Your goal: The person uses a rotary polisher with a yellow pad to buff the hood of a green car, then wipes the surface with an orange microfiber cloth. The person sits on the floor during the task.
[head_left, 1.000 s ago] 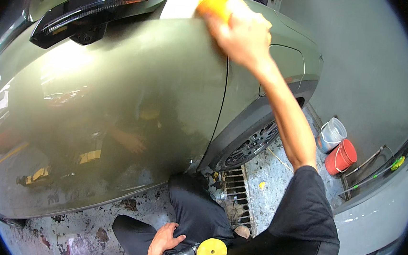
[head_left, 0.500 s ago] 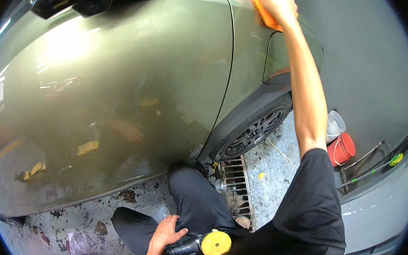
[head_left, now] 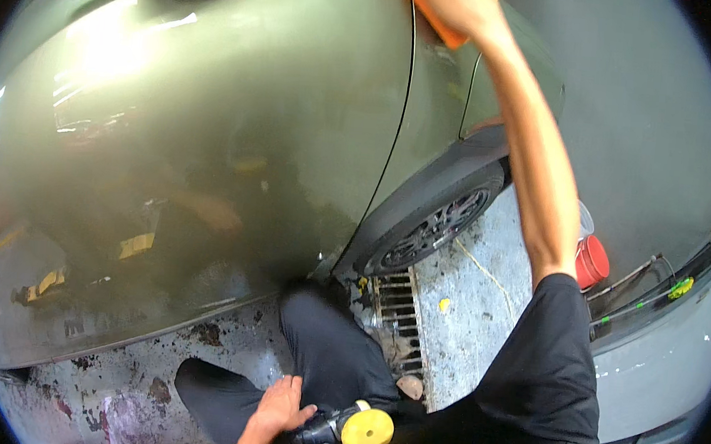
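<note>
An orange cloth is under my right hand, whose fingers are wrapped round it. The cloth lies against the olive-green car's rear panel, close to the door seam. That arm stretches far forward. My left hand rests on my thigh, fingers laid out flat and gripping nothing. Right beside it in my lap lies a black polishing machine with a round yellow foam pad. The wide car door fills the left, shiny with reflections.
The car's rear wheel stands beyond my knee, near a metal floor drain grate. A red bucket and a clear one stand right of my arm. Another light-coloured car is at the right. The floor is stained.
My right hand has moved left with the orange cloth, up to the door seam. The left hand stays on my thigh. The whole view has shifted slightly.
</note>
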Demonstrator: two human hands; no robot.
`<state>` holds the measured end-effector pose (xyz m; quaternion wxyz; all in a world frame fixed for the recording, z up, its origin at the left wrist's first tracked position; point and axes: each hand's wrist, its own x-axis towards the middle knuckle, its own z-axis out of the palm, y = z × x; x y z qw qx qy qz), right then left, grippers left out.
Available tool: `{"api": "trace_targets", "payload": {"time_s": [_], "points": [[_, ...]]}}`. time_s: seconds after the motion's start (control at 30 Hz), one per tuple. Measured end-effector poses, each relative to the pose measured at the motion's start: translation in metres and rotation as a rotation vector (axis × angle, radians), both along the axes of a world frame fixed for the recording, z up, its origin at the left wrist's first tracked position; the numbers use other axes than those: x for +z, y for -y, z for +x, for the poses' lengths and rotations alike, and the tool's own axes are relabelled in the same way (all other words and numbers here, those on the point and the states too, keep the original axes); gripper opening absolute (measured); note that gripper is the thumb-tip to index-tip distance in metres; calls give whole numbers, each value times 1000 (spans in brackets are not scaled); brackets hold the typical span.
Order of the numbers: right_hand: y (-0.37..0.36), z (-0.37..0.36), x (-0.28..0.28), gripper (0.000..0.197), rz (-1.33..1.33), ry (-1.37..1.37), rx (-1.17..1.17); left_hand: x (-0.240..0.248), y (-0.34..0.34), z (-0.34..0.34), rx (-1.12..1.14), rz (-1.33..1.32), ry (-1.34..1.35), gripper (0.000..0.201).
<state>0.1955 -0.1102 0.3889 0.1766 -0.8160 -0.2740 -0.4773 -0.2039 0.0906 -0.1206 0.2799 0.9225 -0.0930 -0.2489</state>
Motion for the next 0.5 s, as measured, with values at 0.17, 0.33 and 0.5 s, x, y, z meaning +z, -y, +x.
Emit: {"api": "trace_targets", "payload": {"time_s": [0.17, 0.33, 0.5], "points": [[20, -11, 31, 58, 386, -429, -167, 27, -66, 42, 1, -209, -223, 81], [-9, 1, -2, 37, 44, 142, 299, -79, -124, 91, 132, -228, -293, 82], [27, -17, 14, 30, 237, -183, -87, -117, -117, 82, 233, -213, -260, 78]]}}
